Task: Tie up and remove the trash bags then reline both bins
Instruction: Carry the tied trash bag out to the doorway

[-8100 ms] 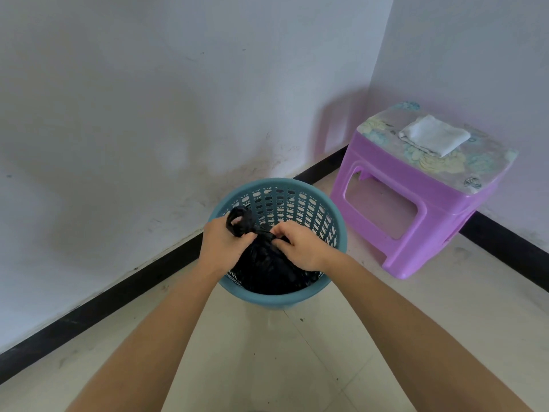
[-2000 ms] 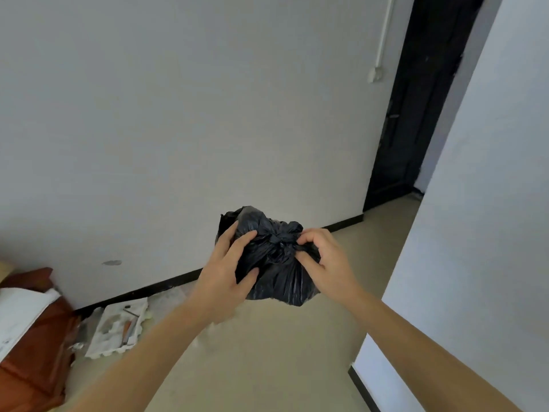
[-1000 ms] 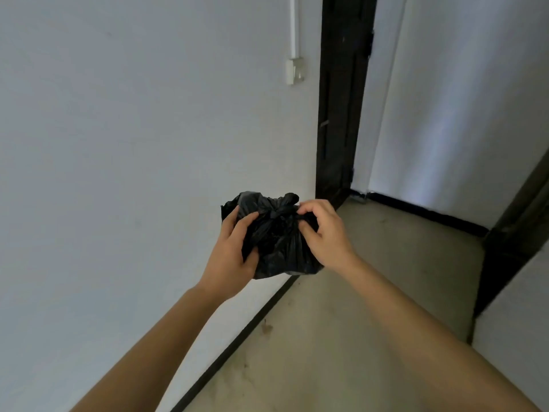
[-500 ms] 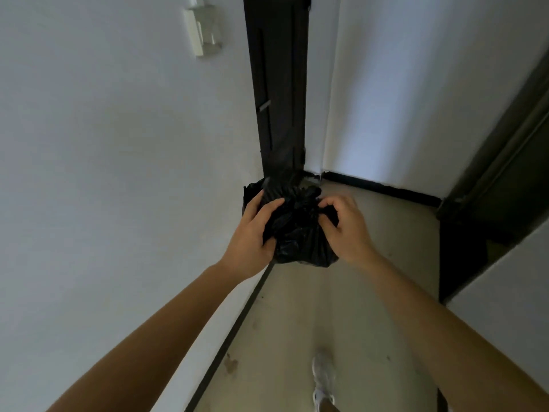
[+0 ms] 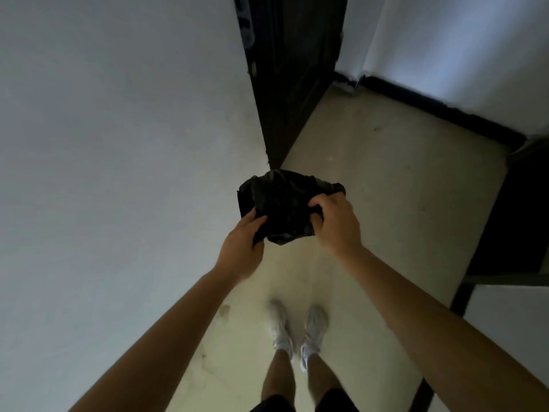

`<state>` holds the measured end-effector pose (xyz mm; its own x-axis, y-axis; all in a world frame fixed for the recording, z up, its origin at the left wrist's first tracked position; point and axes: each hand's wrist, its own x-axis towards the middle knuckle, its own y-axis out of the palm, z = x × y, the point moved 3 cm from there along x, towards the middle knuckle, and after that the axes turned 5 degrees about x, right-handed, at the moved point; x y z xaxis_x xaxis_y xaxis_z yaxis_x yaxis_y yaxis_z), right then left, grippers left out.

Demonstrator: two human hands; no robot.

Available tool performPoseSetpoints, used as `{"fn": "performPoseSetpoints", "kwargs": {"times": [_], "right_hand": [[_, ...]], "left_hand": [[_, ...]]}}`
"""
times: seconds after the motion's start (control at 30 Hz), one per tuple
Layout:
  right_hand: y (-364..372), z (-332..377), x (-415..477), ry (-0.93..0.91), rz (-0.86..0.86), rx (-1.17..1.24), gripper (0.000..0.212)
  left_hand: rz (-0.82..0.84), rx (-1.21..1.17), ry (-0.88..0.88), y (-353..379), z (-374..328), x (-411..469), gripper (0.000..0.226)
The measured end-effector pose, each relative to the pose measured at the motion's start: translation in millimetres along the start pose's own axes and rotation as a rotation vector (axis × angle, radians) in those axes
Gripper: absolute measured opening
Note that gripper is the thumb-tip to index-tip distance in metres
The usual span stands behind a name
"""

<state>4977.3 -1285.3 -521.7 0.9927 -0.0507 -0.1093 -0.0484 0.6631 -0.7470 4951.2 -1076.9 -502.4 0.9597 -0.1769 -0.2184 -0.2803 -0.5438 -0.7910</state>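
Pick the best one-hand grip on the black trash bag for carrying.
Probably the bunched plastic on top of the trash bag, where the right hand pinches it, coming from above. The body is a soft, bulging bundle that the left hand holds from the side.

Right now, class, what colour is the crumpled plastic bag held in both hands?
Black, seen clearly in the head view: the crumpled black plastic bag.

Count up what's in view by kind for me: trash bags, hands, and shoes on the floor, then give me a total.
Trash bags: 1, the black trash bag
Hands: 2, the left hand and the right hand, each with a grip on the bag
Shoes: 2, the white left shoe and right shoe
Total: 5
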Motion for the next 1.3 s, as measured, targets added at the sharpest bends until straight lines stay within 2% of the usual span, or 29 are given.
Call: {"fn": "performPoseSetpoints", "kwargs": {"times": [0.13, 0.33, 0.43, 0.57, 0.67, 0.77, 0.87, 1.0, 1.17, 1.3], "right_hand": [[74, -63, 18, 0.069, 0.199, 0.029, 0.02], [205, -163, 52, 0.171, 0.339, -0.033, 0.018], [274, -205, 72, 0.165, 0.376, -0.057, 0.017], [356, -253, 95, 0.131, 0.423, -0.112, 0.02], [392, -275, 113, 0.104, 0.404, -0.106, 0.023], [404, -278, 128, 0.05, 0.296, -0.029, 0.026], [402, -270, 135, 0.042, 0.24, 0.012, 0.027], [382, -248, 126, 0.021, 0.283, -0.023, 0.031], [342, -221, 98, -0.014, 0.297, -0.176, 0.047], [287, -187, 65, -0.115, 0.204, -0.243, 0.048]], "left_hand": [[0.151, 0.0, -0.141, 75, 61, 31, 0.055], [0.283, -0.024, -0.285, 196, 164, 84, 0.055], [0.351, -0.143, -0.453, 257, 221, 111, 0.053], [0.357, -0.215, -0.564, 324, 281, 142, 0.049], [0.277, -0.241, -0.612, 352, 315, 166, 0.043], [0.11, -0.275, -0.608, 359, 336, 184, 0.04], [0.03, -0.138, -0.536, 348, 340, 186, 0.057], [0.007, -0.009, -0.45, 321, 322, 169, 0.057], [-0.006, 0.15, -0.317, 282, 283, 143, 0.055], [-0.005, 0.201, -0.265, 245, 240, 107, 0.055]]}}
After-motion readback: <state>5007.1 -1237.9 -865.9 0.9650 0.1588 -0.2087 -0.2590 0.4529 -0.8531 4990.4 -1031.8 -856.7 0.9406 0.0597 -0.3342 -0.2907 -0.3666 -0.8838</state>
